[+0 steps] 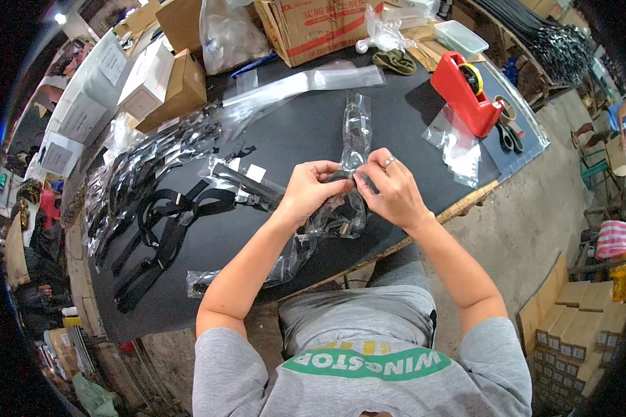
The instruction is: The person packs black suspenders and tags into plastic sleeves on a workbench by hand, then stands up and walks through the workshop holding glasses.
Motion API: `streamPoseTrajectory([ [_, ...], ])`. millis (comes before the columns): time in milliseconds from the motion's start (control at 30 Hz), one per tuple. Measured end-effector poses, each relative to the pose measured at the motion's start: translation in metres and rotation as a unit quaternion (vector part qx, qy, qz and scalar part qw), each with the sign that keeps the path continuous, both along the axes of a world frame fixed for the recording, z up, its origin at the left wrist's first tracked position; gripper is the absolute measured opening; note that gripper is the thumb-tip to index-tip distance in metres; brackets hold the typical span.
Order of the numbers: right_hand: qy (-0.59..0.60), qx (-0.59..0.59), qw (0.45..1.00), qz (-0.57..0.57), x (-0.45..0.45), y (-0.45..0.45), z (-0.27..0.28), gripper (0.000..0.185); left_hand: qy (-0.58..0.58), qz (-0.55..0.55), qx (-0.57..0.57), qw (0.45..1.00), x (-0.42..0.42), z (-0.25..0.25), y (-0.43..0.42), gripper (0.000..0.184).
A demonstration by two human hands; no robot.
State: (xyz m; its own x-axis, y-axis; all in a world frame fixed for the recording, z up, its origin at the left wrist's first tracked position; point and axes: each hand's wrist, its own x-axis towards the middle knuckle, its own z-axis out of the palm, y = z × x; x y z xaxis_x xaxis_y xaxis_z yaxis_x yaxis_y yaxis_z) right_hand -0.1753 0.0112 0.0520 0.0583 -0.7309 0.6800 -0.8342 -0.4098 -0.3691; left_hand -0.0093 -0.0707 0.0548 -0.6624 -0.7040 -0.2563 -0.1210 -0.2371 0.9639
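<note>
So, both hands are on one clear plastic bag (357,135), mid-frame, dark contents showing at its lower end. Left hand (310,189): thumb and fingers pinching the bag near its middle. Right hand (392,186) (ring on one finger): fingertips bunched, gripping the same spot from the other side. Bag lies across the black table (285,128), running above and below the hands. Loose black straps (161,258) at centre left, packed pile (122,198) beside them. Red tape dispenser (466,101) upper right, scissors (508,137) just beside it.
</note>
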Motion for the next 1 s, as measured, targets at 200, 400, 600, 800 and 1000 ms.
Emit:
streamPoseTrajectory([
  [200,0.042,-0.016,0.999,0.022,-0.004,-0.005,-0.004,0.007,-0.004,-0.011,-0.014,1.0,-0.001,-0.001,-0.001,0.03],
  [400,0.063,-0.018,0.997,0.039,-0.004,-0.004,-0.006,0.009,0.01,0.017,-0.016,1.0,-0.003,-0.001,0.001,0.033],
  [600,0.082,-0.013,0.995,0.055,-0.005,-0.001,-0.004,0.01,-0.004,0.028,-0.028,0.999,-0.004,-0.001,0.002,0.037],
  [800,0.055,-0.02,0.997,0.054,-0.005,0.001,0.002,0.019,0.03,0.055,0.078,0.995,-0.003,0.01,-0.004,0.03],
  [1000,-0.059,-0.003,0.998,0.027,-0.011,0.009,-0.003,0.013,-0.009,0.053,0.056,0.997,-0.004,0.014,-0.006,0.024],
])
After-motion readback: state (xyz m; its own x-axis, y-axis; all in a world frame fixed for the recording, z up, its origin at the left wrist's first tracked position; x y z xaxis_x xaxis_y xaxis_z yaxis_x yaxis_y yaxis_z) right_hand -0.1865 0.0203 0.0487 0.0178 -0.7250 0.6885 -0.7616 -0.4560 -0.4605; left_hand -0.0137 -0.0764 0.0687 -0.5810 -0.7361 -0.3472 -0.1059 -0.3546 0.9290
